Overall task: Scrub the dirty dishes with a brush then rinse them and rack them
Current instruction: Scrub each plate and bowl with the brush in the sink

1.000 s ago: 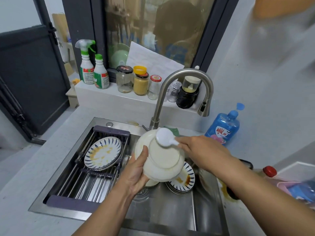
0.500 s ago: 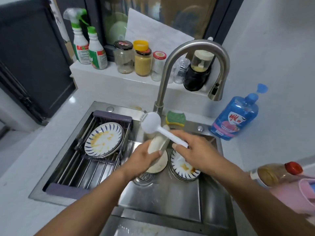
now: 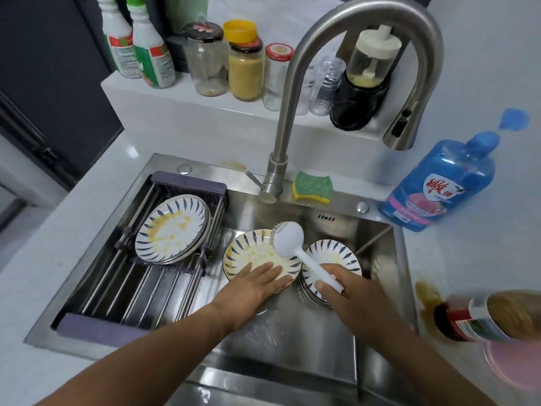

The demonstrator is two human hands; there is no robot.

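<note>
In the steel sink (image 3: 307,347), on the basin floor, a dirty plate (image 3: 254,253), face up, with blue strokes round the rim and yellow smears in the middle; on its near edge the left hand (image 3: 257,284), palm down, fingers straight and spread, pressing the plate and curled round nothing. To the right of it, the right hand (image 3: 351,291), closed round the handle of the white brush (image 3: 289,240); handle slanting up and to the left, round head above the far right edge of the plate, bristles turned down toward it; real contact between bristles and plate not possible to tell. Just beside the plate, under the brush handle and partly hidden by the right hand, a second stack of plates (image 3: 333,256) with the same pattern, also stained. In the left part of the sink, a rack (image 3: 131,288) of metal rods with purple ends; resting in it, a third pile of stained plates (image 3: 172,230). Behind the basin, the tall curved faucet (image 3: 281,136); just beside its base, a green and yellow sponge (image 3: 313,187). On the counter at the right, a blue soap bottle (image 3: 439,186); nearer, another bottle (image 3: 497,312) lying on its side.
</note>
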